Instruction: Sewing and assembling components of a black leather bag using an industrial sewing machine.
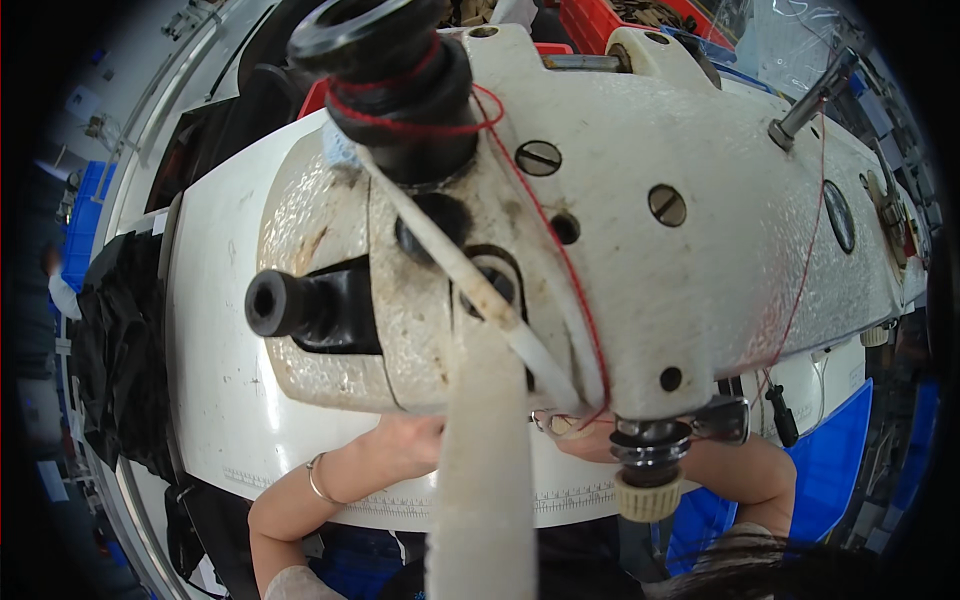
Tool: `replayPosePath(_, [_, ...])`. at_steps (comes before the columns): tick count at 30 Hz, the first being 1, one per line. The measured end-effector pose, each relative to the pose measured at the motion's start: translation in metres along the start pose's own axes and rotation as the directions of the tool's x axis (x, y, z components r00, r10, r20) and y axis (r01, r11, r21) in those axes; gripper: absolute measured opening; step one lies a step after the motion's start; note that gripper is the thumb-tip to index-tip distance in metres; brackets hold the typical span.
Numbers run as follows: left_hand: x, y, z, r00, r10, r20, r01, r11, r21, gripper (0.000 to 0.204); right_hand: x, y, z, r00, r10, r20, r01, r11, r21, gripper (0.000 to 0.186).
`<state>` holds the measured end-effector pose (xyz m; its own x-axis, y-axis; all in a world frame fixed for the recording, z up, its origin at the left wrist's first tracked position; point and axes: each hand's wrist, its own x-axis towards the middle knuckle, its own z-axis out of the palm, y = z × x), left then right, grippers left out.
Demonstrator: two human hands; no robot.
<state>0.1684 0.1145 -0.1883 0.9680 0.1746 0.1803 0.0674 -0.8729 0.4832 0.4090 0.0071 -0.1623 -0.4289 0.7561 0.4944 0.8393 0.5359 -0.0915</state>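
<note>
A white industrial sewing machine head (750,250) fills the view, with red thread (560,250) running over it from a black knob (370,40). My left hand (400,450) is beneath its front edge, left of a pale upright bar (480,500); a bracelet circles that wrist. Its fingers are hidden behind the machine and bar. My right hand (585,445) is under the head, just left of the tension knob assembly (650,490), also mostly covered. I cannot see what either hand holds. Both rest over the white worktable (230,380) with a printed scale along its near edge.
Black fabric (125,350) lies along the left table edge, with a blue bin (85,225) beyond. Red bins (590,20) stand behind the machine. A blue tray (830,450) sits right of the table, near a small black-handled tool (783,420). A metal rail (150,110) runs at the far left.
</note>
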Motion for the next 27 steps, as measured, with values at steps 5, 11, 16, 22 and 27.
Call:
replayPosePath(5, [0.000,-0.003,0.007,0.999,0.011,-0.043,-0.010,1.000,0.025,0.026,-0.002,-0.001,0.002,1.000,0.018,0.022,-0.019,1.000,0.013,0.011])
replayPosePath(11, [0.018,0.016,-0.019,0.998,0.049,0.024,-0.054,0.966,0.252,0.025,-0.013,-0.006,0.012,0.994,0.090,0.064,-0.095,0.991,0.091,0.010])
replayPosePath(16, [0.041,0.021,-0.028,0.983,0.119,-0.141,-0.096,0.982,0.165,0.025,-0.011,0.007,-0.003,0.991,0.099,0.092,-0.083,0.984,-0.160,0.011])
replayPosePath(22, [0.036,0.014,-0.017,0.968,0.133,-0.215,-0.092,0.978,0.188,0.024,-0.009,0.003,-0.012,0.976,0.153,0.155,-0.153,0.988,-0.009,0.015])
replayPosePath(27, [0.047,0.026,-0.037,0.951,0.208,-0.227,-0.122,0.932,0.342,0.024,-0.002,0.002,-0.013,0.960,0.194,0.200,-0.221,0.968,0.123,0.019])
